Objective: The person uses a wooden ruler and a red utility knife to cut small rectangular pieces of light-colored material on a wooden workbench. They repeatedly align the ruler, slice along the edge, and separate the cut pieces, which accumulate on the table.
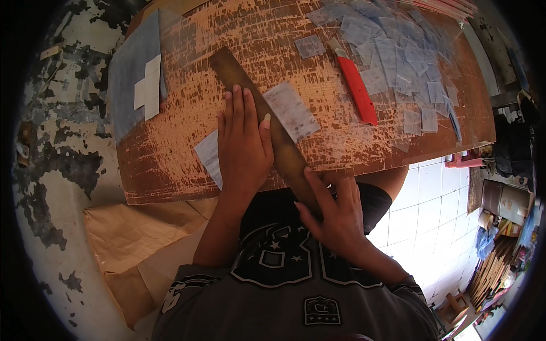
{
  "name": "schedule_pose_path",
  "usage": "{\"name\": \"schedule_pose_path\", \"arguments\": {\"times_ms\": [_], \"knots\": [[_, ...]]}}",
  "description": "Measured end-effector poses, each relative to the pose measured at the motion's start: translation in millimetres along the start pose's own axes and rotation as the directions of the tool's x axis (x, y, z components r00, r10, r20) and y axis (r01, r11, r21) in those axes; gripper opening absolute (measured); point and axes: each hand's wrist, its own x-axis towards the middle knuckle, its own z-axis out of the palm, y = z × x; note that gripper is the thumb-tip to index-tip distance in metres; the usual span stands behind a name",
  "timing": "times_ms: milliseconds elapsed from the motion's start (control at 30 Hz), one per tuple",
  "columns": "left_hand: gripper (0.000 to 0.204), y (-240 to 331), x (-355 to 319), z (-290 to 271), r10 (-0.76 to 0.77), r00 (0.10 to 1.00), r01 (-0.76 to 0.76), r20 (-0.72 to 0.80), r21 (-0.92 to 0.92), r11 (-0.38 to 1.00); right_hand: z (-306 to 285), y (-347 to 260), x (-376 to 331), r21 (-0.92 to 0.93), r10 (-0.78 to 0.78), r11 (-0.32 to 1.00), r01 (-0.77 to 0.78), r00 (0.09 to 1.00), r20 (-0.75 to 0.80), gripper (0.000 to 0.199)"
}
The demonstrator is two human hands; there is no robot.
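A long dark metal ruler (259,101) lies slantwise on the worn wooden board (182,136), its near end reaching past the board's front edge. My left hand (244,133) is laid along it with the fingers stretched out, pressing on its left side. At the near end, my right hand (335,210) has thumb and forefinger on either side of the ruler; its other fingers are bent. Under the ruler is a translucent sheet (292,111), sticking out on the right. A pale piece (209,156) shows beside my left wrist. Right of these rests a red cutter knife (356,88).
Many small clear plastic squares (392,42) are heaped at the far right. Grey-blue sheets (133,62) with white paper strips (149,88) on top lie at the far left. Brown paper (142,233) lies below the board's left edge, near a peeling wall (62,165).
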Motion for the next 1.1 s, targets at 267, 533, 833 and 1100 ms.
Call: {"name": "schedule_pose_path", "arguments": {"times_ms": [267, 533, 833, 1100], "knots": [[0.065, 0.7, 0.6, -0.4, -0.010, 1.000, 0.010, 0.015, 0.004, 1.000, 0.8, 1.5, -0.2, 0.014, -0.002, 1.000, 0.002, 1.000, -0.002, 0.075], [0.066, 0.1, 0.2, -0.5, -0.010, 1.000, 0.010, 0.023, 0.001, 1.000, 2.1, 2.5, -0.2, 0.003, -0.013, 1.000, 0.013, 1.000, -0.016, 0.075], [0.062, 0.6, -0.1, 1.6, -0.021, 1.000, 0.020, -0.011, -0.069, 0.997, 2.9, 3.9, -0.7, 0.012, -0.018, 1.000, 0.018, 1.000, -0.020, 0.076], [0.064, 0.8, 0.4, -0.6, -0.007, 1.000, 0.007, 0.026, 0.000, 1.000, -4.8, 0.4, 1.3, 0.006, -0.009, 1.000, 0.009, 1.000, 0.014, 0.074]]}}
